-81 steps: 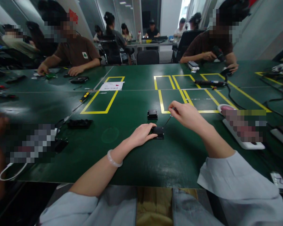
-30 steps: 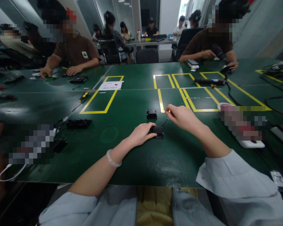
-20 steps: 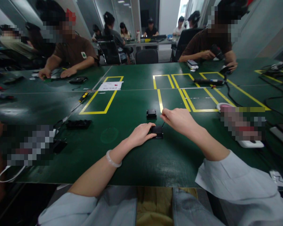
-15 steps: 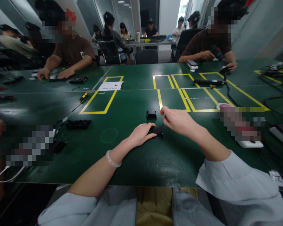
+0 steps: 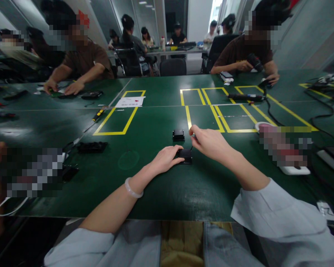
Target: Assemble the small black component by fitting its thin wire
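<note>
My left hand [image 5: 168, 157] is closed on a small black block-shaped part [image 5: 187, 155] that rests on the green table [image 5: 156, 193]. Its thumb and fingers press the part from the left side. At the part's right edge, my right hand [image 5: 204, 141] is raised in a pinch on a thin dark rod [image 5: 192, 147]. The rod's lower end meets the right side of the part; most of it is hidden by the fingers. Just beyond lies a second black block-shaped part [image 5: 178, 135], apart from both hands.
Yellow tape outlines [image 5: 190, 118] mark the table ahead. A white power strip [image 5: 296, 170] lies at right. To the left are a black part [image 5: 91, 147] and a yellow-black screwdriver [image 5: 98, 115]. A paper label [image 5: 130, 101] lies farther back. Co-workers sit opposite; one holds a power tool [image 5: 255, 62].
My hands and the two black parts stay almost exactly where they were. Across the table, the left co-worker's hand has shifted slightly.
</note>
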{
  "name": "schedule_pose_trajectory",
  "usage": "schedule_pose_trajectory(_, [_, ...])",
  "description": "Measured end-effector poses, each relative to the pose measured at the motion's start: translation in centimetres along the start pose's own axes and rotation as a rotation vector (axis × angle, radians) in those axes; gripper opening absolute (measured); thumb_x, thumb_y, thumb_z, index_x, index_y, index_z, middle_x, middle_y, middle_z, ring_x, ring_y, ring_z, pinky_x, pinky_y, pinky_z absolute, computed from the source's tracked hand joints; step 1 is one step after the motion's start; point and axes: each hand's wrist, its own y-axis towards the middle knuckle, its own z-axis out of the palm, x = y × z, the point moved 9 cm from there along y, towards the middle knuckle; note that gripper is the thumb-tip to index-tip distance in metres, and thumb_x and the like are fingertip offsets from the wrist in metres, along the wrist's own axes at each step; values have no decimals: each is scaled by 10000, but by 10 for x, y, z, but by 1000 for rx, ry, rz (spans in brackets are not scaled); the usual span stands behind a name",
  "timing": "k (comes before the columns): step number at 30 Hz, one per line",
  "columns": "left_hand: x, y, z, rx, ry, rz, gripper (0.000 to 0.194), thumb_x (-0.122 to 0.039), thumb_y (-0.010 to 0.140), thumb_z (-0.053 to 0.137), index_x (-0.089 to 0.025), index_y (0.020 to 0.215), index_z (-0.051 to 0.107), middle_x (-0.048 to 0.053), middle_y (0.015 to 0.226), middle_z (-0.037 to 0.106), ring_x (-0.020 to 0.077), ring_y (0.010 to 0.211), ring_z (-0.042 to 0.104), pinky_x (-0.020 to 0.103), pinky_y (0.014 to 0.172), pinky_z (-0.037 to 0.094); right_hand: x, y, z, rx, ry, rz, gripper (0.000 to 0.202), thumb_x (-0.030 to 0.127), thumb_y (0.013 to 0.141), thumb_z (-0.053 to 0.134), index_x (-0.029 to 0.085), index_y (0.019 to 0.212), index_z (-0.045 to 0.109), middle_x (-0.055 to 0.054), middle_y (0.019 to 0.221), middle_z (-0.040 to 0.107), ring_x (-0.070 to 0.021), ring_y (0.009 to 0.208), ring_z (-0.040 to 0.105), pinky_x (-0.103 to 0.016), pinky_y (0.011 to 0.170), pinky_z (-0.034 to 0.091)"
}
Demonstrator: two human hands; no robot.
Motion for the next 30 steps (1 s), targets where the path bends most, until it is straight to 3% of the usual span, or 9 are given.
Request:
schedule_pose_trajectory(6, [0, -1, -1, -5, -23, -3, 349, -397, 901, 552, -195, 1178, 486, 98, 1107, 632, 261, 1034, 600, 398, 884, 465, -1, 2, 2, 41, -78, 10, 295, 396, 961, 340, 194, 994, 552, -64, 751, 693, -204, 662, 625, -288, 526, 182])
schedule_pose_trajectory(19, [0, -1, 0, 0, -39, -7, 337, -391, 900, 552, -194, 1167, 491, 98, 1103, 633, 258, 1020, 602, 387, 869, 467, -10, -3, -5, -3, -14, 34, 319, 386, 969, 313, 206, 991, 576, -50, 735, 685, -179, 652, 595, -272, 548, 210])
schedule_pose_trajectory(30, [0, -1, 0, -12, -31, 6, 347, -409, 907, 538, -199, 1179, 490, 90, 1098, 627, 255, 1021, 595, 373, 864, 465, -38, -19, -10, -175, 233, 127, 322, 427, 949, 351, 208, 910, 585, -13, 647, 616, -159, 615, 562, -245, 562, 261])
